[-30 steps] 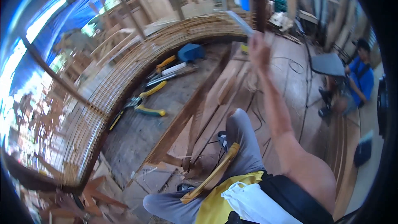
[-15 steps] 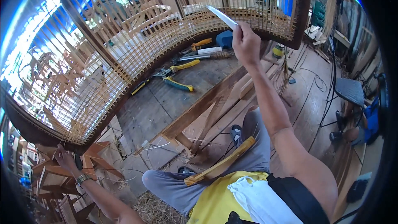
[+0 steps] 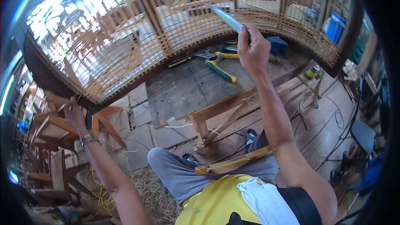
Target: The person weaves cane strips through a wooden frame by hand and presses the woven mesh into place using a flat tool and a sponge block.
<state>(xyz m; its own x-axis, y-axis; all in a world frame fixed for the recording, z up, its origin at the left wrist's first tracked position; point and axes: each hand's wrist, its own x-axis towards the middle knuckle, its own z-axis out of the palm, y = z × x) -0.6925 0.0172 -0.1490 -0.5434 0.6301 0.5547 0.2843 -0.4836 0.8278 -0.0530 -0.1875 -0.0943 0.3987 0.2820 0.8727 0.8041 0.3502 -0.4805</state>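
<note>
My right hand is closed around a knife with a long, pale, pointed blade. The blade points up and left in front of the woven cane lattice of a curved dark wooden frame. At that frame's lower left corner is my left hand, its fingers bent together close to the wood. A dark object shows beside the left palm, but I cannot make out what those fingers hold. Behind my right hand lies a bench top with green-and-yellow pliers on it.
A yellow-handled cutter and a blue object lie along the bench's far side. A curved wooden piece rests across my lap. Wooden chair frames stand at left; cane shavings cover the floor below. A dark seat stands right.
The view has swung left, so the frame and bench appear farther right. My right hand with the knife has moved left along the frame, past the blue object. My left hand stays at the corner.
</note>
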